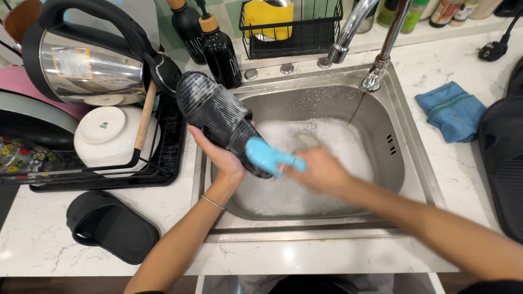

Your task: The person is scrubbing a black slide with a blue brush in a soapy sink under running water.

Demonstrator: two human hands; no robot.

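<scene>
A black slipper [220,121] is held up over the left side of the sink [406,163], sole facing up. The left hand [220,155] grips it from below, fingers wrapped around it. The right hand [321,171] is closed on a blue brush [267,157] that touches the slipper. The sink is full of white foam [327,141]. Another black slipper [111,226] lies on the counter [32,239], near a dish rack [169,158].
</scene>
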